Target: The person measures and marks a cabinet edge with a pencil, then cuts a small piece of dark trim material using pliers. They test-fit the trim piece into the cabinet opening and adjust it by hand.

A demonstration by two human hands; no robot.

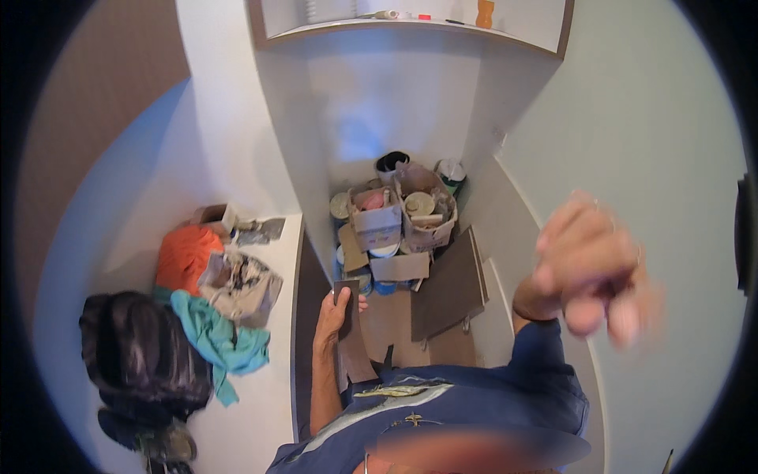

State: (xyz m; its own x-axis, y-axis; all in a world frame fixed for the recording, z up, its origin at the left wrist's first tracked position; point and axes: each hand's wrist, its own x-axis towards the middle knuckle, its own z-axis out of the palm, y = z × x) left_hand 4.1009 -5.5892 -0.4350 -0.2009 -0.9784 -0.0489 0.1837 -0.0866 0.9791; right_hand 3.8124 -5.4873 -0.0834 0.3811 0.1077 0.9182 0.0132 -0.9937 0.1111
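My left hand [330, 314] is closed around a flat, dark brown strip [347, 332], its thumb lying on the front face. The strip's lower part hangs in front of my dark blue shirt; what it is made of does not show clearly. Up at the right, close to the camera and in front of the pale wall, my right hand [592, 265] is raised with bent fingers. Motion smears it, so whether anything is in those fingers cannot be made out.
Cardboard boxes [375, 225] and paint cans [339, 207] crowd the alcove floor. A dark panel [446, 292] with hinges leans at the right. On the white counter [245, 423] lie a black backpack [142, 351], an orange cloth [188, 257] and a teal cloth [225, 340]. Above hangs a shelf [410, 25].
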